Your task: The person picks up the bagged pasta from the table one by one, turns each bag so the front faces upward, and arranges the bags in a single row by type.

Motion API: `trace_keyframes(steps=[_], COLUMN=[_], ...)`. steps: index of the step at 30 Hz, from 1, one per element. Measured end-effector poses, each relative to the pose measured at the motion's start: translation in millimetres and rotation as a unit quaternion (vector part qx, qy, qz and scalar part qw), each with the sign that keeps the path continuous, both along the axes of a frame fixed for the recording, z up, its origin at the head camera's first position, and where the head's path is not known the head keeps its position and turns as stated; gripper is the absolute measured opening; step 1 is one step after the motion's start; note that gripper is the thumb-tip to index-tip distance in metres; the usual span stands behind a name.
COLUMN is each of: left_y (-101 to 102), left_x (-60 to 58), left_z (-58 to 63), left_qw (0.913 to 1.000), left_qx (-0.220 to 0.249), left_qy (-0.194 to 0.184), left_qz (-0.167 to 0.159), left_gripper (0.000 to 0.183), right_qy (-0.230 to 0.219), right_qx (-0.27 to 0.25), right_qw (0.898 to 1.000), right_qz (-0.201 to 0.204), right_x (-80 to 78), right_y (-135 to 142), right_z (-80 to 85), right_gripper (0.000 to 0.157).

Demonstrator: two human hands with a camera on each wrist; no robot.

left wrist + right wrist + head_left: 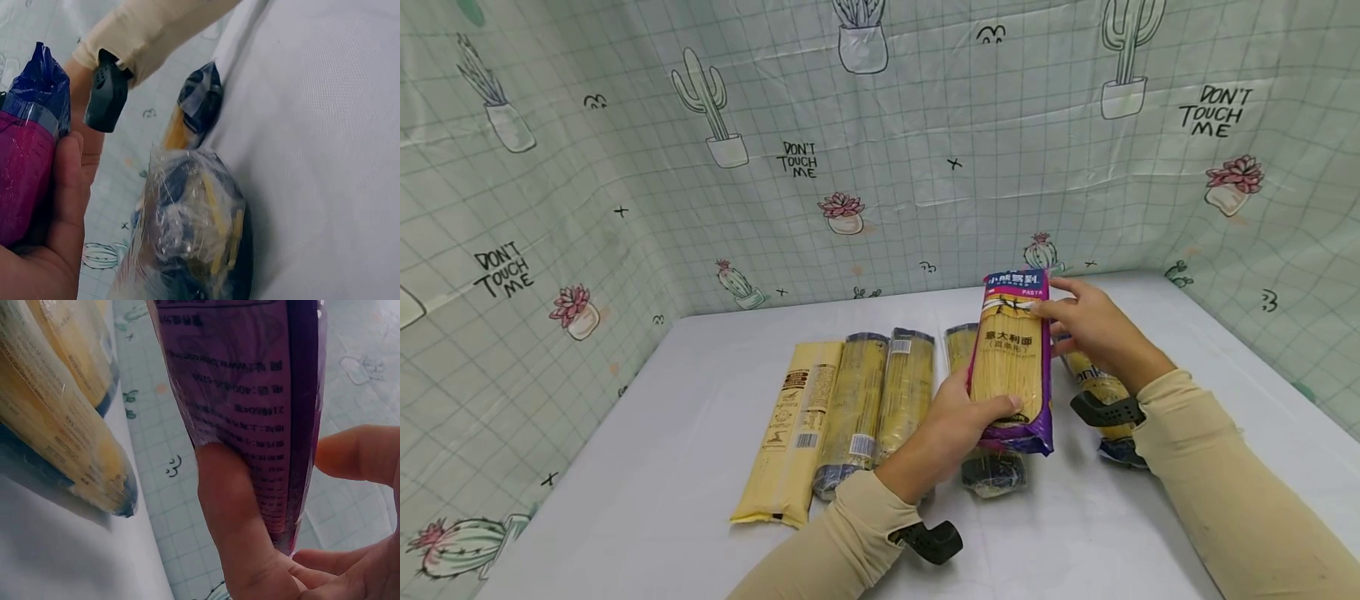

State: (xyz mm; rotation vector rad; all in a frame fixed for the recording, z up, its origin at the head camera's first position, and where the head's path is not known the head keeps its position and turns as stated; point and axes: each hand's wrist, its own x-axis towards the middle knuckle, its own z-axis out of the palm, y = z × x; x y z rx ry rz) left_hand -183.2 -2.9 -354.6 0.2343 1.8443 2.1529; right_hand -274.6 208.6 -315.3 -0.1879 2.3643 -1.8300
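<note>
A purple-edged pack of pasta (1011,350), with yellow strands behind its clear front, is held up above the table, tilted slightly. My left hand (953,417) grips its lower end, the thumb lying over the front. Near the top, my right hand (1093,327) pinches the pack's right side between thumb and fingers. In the right wrist view the purple printed side (244,381) of the pack shows, with a finger and thumb on either side. The left wrist view has the pack's crimped blue end (40,87) beside my left hand (65,206).
Left of the hands lie a yellow pack (790,442) and two clear spaghetti packs (859,400) (912,375), side by side. Another pack (992,477) lies partly hidden beneath the held one. A further pack (1093,379) lies under my right wrist. A patterned cloth (910,208) stands behind the white table (677,467).
</note>
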Motion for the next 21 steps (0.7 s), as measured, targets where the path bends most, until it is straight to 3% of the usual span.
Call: trace_keyframes(steps=[9, 15, 21], left_y=[-4.0, -3.0, 0.9], left_x=[0.1, -0.2, -0.9], left_z=[0.1, 0.3, -1.3], left_qw=[0.9989, 0.9962, 0.995], left_qx=[0.013, 0.019, 0.03], left_qy=[0.029, 0.057, 0.058], left_qz=[-0.034, -0.063, -0.076], left_gripper=[0.044, 0.043, 0.041], right_qy=[0.016, 0.03, 0.06], right_qx=[0.004, -0.007, -0.002], right_qw=[1.0, 0.999, 0.998], right_qz=[0.025, 0.012, -0.008], right_x=[-0.9, 1.2, 4.9], right_y=[-4.1, -3.6, -1.8], right_z=[0.6, 1.2, -4.0], right_gripper=[0.09, 0.09, 0.087])
